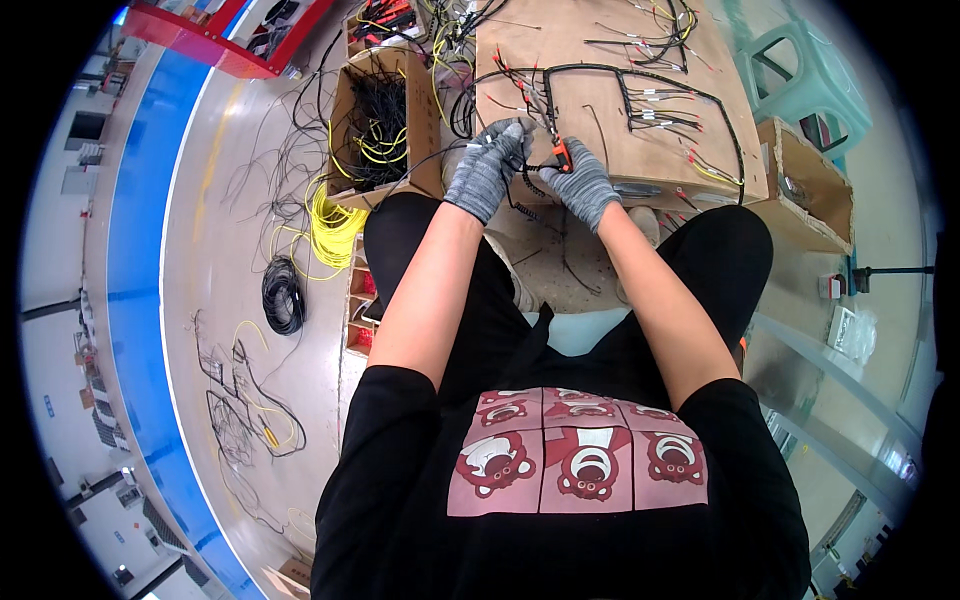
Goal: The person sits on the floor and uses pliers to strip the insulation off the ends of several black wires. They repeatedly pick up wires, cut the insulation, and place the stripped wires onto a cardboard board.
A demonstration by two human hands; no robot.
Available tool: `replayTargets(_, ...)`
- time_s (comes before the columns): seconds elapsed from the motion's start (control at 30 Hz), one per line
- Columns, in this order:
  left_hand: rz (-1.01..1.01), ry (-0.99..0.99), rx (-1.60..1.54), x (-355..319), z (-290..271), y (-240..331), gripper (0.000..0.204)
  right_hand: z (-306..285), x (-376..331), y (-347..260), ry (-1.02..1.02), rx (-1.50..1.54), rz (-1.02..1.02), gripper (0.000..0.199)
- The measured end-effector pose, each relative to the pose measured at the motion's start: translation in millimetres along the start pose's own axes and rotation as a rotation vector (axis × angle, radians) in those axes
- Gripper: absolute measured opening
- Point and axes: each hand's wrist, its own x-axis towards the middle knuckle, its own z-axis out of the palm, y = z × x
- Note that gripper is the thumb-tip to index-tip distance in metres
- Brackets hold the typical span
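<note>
My left hand [487, 170], in a grey knit glove, is closed on a thin black cable [430, 155] near the front left of a wooden board. Just to its right, my right hand [585, 185], also gloved, grips an orange-handled hand tool [562, 156] that looks like pliers. Its metal end points away from me, beside red-tipped wires. A black wire harness [660, 72] is spread over the board [575, 120], with branches ending in several wires. Black spiral wrap [533, 184] hangs at the board's front edge between my hands. My fingers hide the exact grip on the cable.
A cardboard box [425, 125] of black and yellow wires stands left of the board. Yellow [333, 232] and black wire coils [283, 295] lie on the floor. Another carton [815, 190] and a green plastic stool [805, 85] stand at right. A red rack [235, 50] is far left.
</note>
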Motion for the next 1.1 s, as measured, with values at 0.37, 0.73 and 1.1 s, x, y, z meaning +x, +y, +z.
replayTargets(0.37,0.219,0.342,0.416,-19,7,6,0.024,-4,18,6,-0.098,0.148,0.199,0.031)
replayTargets(0.73,0.373,-0.105,0.202,-35,59,42,0.025,-38,21,-18,-0.023,0.338,0.279,0.025)
replayTargets(1.1,0.208,-0.202,0.27,-33,65,31,0.015,-101,15,-100,-0.099,0.587,-0.206,0.036)
